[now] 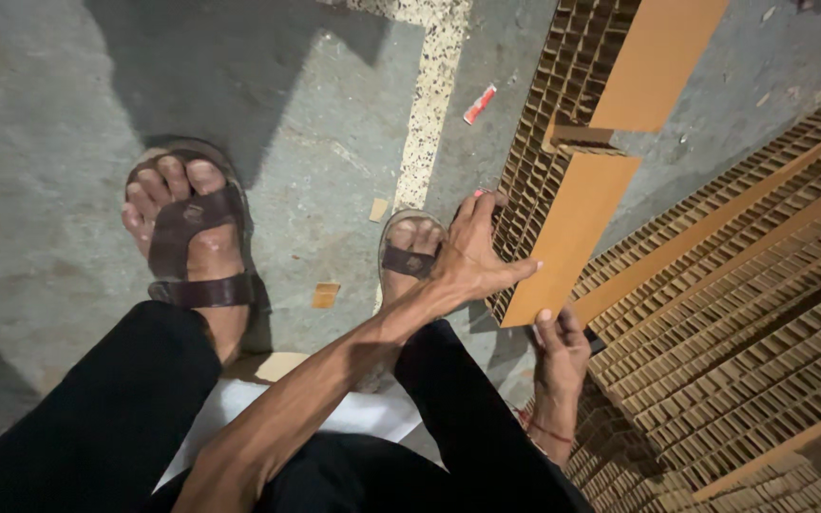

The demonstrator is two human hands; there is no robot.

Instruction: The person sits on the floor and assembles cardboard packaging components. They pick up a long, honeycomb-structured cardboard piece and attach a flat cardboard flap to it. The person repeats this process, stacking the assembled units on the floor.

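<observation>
Concrete floor [68, 114] carries stacked honeycomb cardboard panels [753, 313]. One brown-faced honeycomb strip [572, 228] is steadied by left hand [472, 261], fingers spread, and pinched underneath by right hand [558, 347]. Judged light, stiff, edge-crushable; best held by faces.

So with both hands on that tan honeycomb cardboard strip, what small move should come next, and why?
Probably lift the tan honeycomb cardboard strip slightly off the grey concrete floor. The left hand presses its near edge with fingers spread, the right hand grips its bottom corner, and the strip lies apart from the stacked honeycomb cardboard panels, so a small raise looks unobstructed.
</observation>
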